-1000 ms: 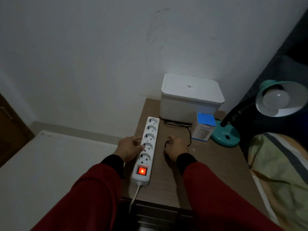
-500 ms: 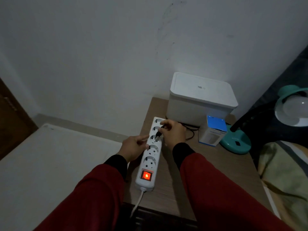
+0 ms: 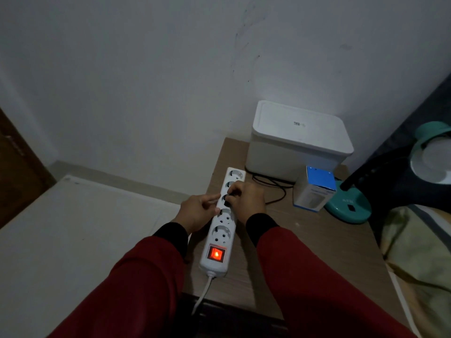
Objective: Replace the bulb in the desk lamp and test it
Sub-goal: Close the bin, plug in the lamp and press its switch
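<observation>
A white power strip lies along the left edge of the wooden bedside table, its red switch glowing. My left hand rests against the strip's left side, thumb and fingers touching it. My right hand pinches a black plug over the strip's third socket from the far end. The plug's black cord runs back toward the teal desk lamp. Its shade at the right edge holds a white, unlit bulb.
A white lidded box stands at the table's back against the wall. A small blue-and-white bulb carton sits beside the lamp base. Bedding lies to the right, a white surface to the left.
My right hand picked the plug up from the table and carried it onto the strip, settling over a middle socket. My left hand stayed on the strip's side.
</observation>
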Demonstrator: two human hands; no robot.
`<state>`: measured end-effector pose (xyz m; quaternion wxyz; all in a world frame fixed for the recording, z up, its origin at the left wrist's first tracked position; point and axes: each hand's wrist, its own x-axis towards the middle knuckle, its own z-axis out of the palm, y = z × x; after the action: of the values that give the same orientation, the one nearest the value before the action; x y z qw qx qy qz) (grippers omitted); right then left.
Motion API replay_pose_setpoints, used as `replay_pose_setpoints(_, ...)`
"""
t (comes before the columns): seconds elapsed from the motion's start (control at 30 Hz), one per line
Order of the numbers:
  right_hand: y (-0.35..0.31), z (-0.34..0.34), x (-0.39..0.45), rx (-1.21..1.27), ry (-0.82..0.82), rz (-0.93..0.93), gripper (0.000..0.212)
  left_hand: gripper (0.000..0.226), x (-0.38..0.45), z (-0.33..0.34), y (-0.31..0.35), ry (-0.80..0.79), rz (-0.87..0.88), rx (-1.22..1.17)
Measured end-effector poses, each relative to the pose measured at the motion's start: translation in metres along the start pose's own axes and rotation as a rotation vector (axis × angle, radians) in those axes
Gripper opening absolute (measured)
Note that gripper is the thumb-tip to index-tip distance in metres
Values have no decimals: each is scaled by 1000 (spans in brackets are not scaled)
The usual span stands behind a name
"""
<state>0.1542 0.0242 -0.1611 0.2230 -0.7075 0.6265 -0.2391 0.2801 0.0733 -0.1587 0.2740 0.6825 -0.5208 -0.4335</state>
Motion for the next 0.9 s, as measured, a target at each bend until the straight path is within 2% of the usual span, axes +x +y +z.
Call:
replay_pose_setpoints(0.17, 1, 6, -1, 22, -2, -10, 8, 45, 0, 1, 0, 13, 5, -8)
replay_pose_setpoints(0.3, 2, -6, -3, -29, -109, -12, 17, 45, 0, 4, 2, 30, -12, 37)
replay_pose_setpoints(0.47, 5, -33, -9, -221, -380, -82, 62, 46, 1, 4, 14, 8, -21, 284)
replay_pose_setpoints(0.57, 5, -49, -16, -189, -434, -59, 79, 47, 1, 3, 22, -14, -29, 474)
replay_pose_setpoints(0.63, 4, -61, -19, -206, -410, -48, 74, 51, 0, 0, 29, -13, -27, 575)
replay_pose_setpoints(0.77, 6, -87, -22, -510, -492, 22, 45, 45, -3, -4, 50, -23, 1, 752)
replay_pose_setpoints(0.9, 16, -113, -26, -595, -563, 101, 46, 47, -9, 3, 76, -40, 49, 923)
